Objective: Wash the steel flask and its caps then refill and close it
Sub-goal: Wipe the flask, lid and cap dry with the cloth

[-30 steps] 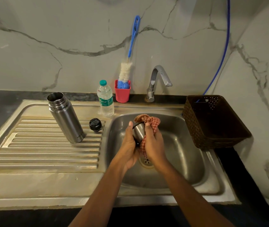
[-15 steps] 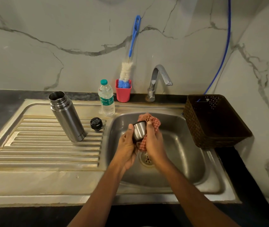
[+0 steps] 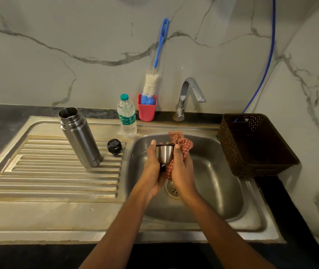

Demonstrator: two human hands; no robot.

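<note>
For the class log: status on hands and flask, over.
Left hand grips steel cap over sink. Right hand grips cloth against it. Flask open on drainboard. Nothing obstructing.

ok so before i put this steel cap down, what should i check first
1. Steel cap gripped by the left hand over the sink: ok.
2. Cloth held in the right hand against the cap: ok.
3. Cap's inside clean and dry: cannot tell.
4. Flask upright and open on the drainboard: ok.
5. Black stopper on the drainboard beside the flask, not touching it: ok.
6. Tap shows no running water: ok.
</note>
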